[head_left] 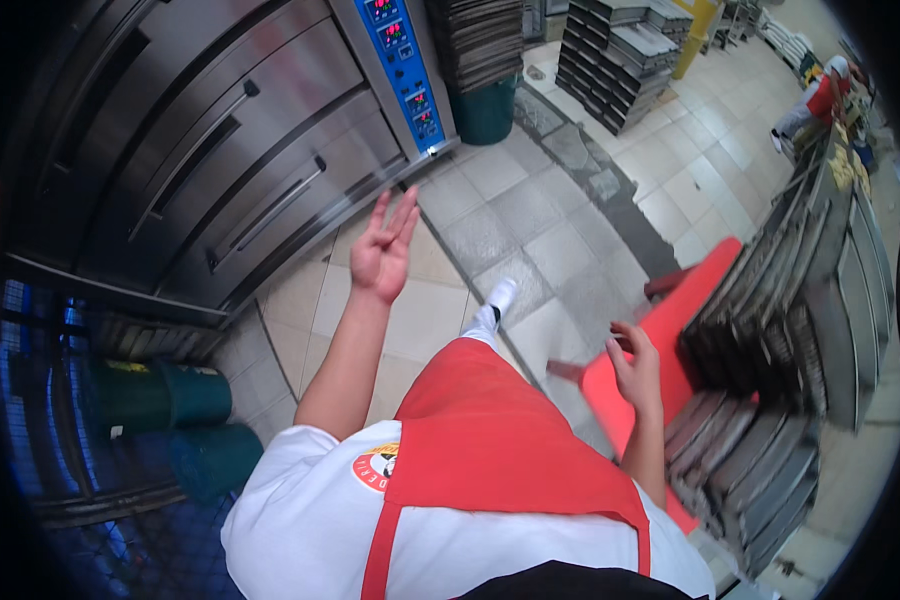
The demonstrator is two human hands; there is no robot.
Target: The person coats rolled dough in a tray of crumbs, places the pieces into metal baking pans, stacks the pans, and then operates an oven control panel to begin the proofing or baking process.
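My left hand [381, 258] is held out over the tiled floor with its fingers stretched and apart, nothing in it. It is nearest to the steel deck oven [315, 115], without touching it. My right hand [637, 368] hangs beside a red bench [670, 325], fingers loosely bent and apart, with no object visible in it. Whether it touches the bench, I cannot tell. On the bench and around it stand stacks of dark metal baking trays [755, 355]. I wear a red apron [510, 430] over a white shirt.
A blue control panel [400, 70] runs down the oven's edge. Green bins [485, 112] stand beside it and at the left [195, 395]. More trays are stacked on one bin and on the floor [620, 60]. A person in red and white [815, 100] is at the far right.
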